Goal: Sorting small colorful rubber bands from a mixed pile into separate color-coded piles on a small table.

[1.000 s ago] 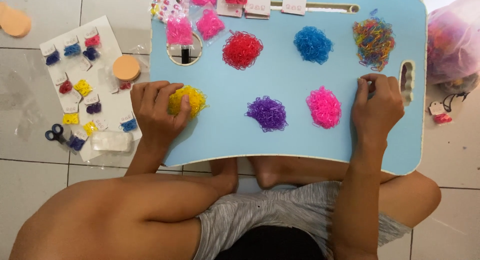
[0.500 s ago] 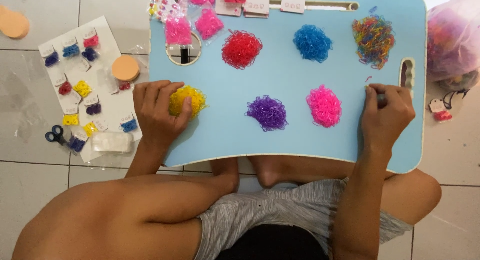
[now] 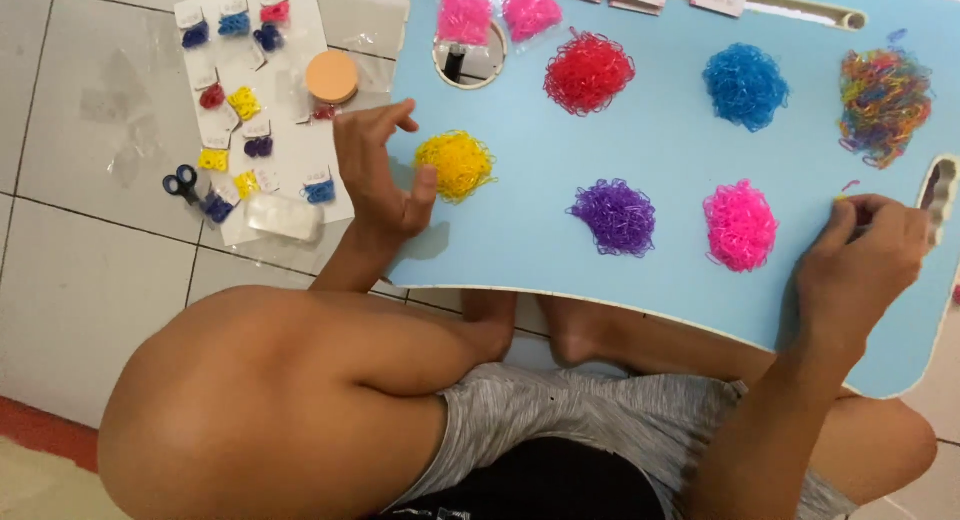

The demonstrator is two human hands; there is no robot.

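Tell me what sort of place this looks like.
Most likely a home floor used as a small craft or packing spot. A person sits on a tiled floor with a light blue lap table over their legs; it holds sorted piles of tiny rubber bands such as the yellow pile.

The person wears no shirt: the back, shoulders and both arms are bare. Heathered grey shorts with a black waistband cover the hips. The left hand (image 3: 378, 170) and right hand (image 3: 862, 255) are bare, without rings or bands.
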